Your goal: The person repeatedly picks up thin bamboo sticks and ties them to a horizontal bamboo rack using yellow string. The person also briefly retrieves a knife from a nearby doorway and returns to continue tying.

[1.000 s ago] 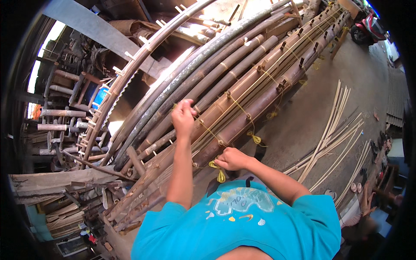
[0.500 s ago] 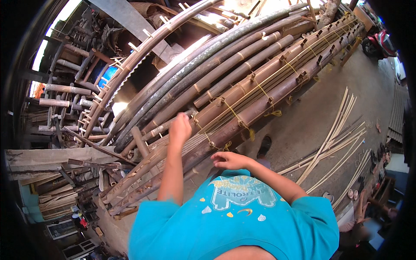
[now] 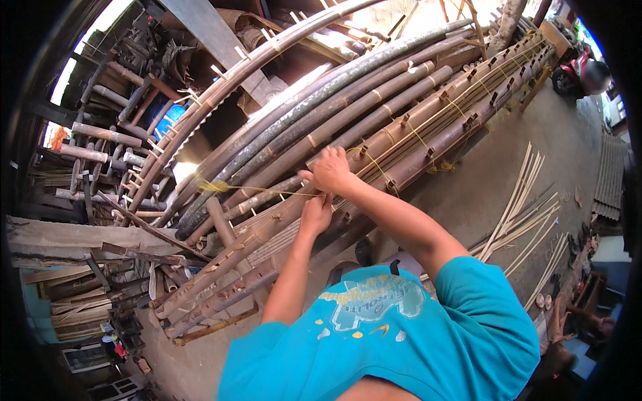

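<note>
In front of me slants a long frame of two brown bamboo poles (image 3: 394,142) with short pegs standing along them and thin strips lying lengthwise between. Yellow string (image 3: 271,192) runs taut leftward from my hands to a loose bunch over the poles. My left hand (image 3: 316,214) pinches this string at the near pole's inner side. Just above it, my right hand (image 3: 332,172) is closed with curled fingers by a peg; what it grips is hidden. Further up the frame, yellow lashings (image 3: 420,137) cross between the pegs.
Several bamboo poles (image 3: 348,110) lie beyond the frame, and a curved pole with pegs (image 3: 234,75) arches at the far left. Pale split strips (image 3: 518,200) are on the floor at right. A red motorcycle (image 3: 576,75) stands at the far right; stacked bamboo pieces (image 3: 107,134) fill the left.
My right hand has moved up and forward from near my chest to the frame, beside my left. The left hand has shifted right and nearer. The yellow string now stretches out leftward.
</note>
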Available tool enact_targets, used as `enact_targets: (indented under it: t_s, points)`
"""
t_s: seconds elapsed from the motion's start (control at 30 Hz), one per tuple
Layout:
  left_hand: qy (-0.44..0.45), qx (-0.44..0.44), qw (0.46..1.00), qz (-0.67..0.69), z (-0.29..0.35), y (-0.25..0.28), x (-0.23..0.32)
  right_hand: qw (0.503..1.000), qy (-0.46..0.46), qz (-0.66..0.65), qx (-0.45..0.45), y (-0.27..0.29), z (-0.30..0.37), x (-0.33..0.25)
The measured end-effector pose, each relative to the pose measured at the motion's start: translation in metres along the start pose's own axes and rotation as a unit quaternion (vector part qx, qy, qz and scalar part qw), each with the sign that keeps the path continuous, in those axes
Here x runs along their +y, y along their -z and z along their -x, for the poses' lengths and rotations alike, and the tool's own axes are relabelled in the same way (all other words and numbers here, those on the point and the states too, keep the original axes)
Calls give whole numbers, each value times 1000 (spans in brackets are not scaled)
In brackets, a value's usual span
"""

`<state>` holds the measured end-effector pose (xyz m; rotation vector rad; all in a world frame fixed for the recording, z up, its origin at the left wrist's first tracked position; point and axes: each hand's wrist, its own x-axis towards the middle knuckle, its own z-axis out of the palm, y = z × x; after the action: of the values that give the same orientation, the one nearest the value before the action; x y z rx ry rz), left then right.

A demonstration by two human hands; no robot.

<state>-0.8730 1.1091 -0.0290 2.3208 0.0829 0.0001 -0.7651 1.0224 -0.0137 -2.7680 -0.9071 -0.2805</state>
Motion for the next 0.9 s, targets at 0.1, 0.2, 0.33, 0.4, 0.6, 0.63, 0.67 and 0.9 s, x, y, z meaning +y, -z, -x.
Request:
enact_targets:
  t_s: [0.1, 0.2, 0.33, 0.4, 0.6, 0.63, 0.67, 0.9]
  points:
    - [75, -1, 997, 24, 2, -6, -18, 682, -11, -640, -354, -15, -38, 21]
    - [90, 26, 994, 61, 8, -16, -23, 295, -88, -922, -235, -11, -43, 30]
    - [60, 47, 996, 49, 6, -26, -39, 337, -83, -888, -303, 16, -46, 39]
    - [48, 77, 994, 63, 7, -26, -34, 361, -82, -865, -339, 38, -49, 40]
    - [39, 96, 993, 58, 10, -23, -34, 648, -3, -742, -174, 60, -30, 27]
    - [99, 62, 992, 49, 11, -19, -35, 777, 138, -584, -192, 107, 6, 19]
    - [82, 65, 993, 53, 8, -20, -31, 757, 232, -565, -230, 128, 48, 11]
    - [-98, 100, 977, 160, -23, -5, -13, 854, 62, -442, -267, -4, 177, -7]
